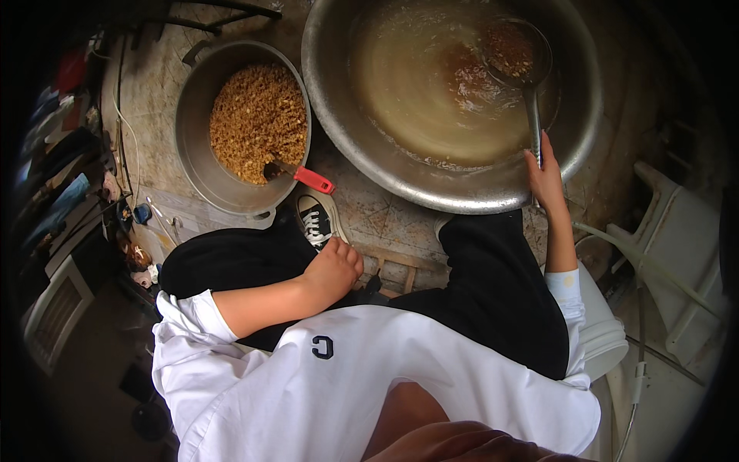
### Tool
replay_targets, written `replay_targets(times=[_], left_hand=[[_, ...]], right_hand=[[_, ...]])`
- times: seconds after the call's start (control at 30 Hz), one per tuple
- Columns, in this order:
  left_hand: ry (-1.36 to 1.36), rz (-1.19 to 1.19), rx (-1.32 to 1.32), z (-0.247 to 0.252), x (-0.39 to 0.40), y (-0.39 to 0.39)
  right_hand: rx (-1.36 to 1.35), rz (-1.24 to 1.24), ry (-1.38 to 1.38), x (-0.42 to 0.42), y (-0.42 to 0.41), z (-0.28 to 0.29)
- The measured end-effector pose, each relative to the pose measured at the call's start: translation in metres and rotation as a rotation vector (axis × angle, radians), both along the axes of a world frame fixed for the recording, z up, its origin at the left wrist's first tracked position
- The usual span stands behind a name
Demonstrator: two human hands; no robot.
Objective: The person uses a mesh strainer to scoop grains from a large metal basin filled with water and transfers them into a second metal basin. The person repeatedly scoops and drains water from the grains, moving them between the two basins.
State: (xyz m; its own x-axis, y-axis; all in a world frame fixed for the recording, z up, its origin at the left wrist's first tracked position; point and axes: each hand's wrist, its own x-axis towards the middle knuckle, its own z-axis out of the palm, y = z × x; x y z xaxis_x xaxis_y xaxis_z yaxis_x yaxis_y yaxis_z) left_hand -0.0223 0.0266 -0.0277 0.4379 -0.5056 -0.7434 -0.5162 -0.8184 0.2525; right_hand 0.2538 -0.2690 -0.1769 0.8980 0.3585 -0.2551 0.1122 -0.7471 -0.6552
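Observation:
My right hand [545, 176] grips the long handle of a metal ladle [532, 110] at the right side of a large metal basin [398, 182]. The ladle's round bowl is at the liquid's surface and contains brown, grainy bits. Cloudy yellowish liquid [415, 98] in the basin shows swirl lines, with a browner patch near the ladle. My left hand [335, 268] rests by my bent leg, its fingers curled together; the palm side is hidden. Left of the basin, a metal pot [199, 156] holds a mass of golden-brown crumbly grains [260, 115]. A red-handled tool [313, 179] is stuck in it, its working end partly buried.
My black sneaker [314, 222] stands close below the pot. White buckets [600, 341] and a pale plastic chair [664, 231] are at the right, with a hose [641, 265] running past. Dark metal legs [231, 17] stand behind the pot. Assorted clutter lines the left side.

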Motion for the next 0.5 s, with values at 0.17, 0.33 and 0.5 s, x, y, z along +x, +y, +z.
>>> replay_targets(times=[0.17,0.33,0.5], left_hand=[[-0.025,-0.021,0.003,0.001,-0.005,0.0],[-0.029,-0.01,0.002,0.0,-0.002,-0.001],[-0.001,-0.007,0.013,0.0,0.003,-0.002]], right_hand=[[-0.082,0.089,0.209,-0.038,-0.006,0.038],[0.385,-0.148,0.956,-0.042,0.025,0.05],[0.667,-0.252,1.12,-0.02,0.047,0.029]])
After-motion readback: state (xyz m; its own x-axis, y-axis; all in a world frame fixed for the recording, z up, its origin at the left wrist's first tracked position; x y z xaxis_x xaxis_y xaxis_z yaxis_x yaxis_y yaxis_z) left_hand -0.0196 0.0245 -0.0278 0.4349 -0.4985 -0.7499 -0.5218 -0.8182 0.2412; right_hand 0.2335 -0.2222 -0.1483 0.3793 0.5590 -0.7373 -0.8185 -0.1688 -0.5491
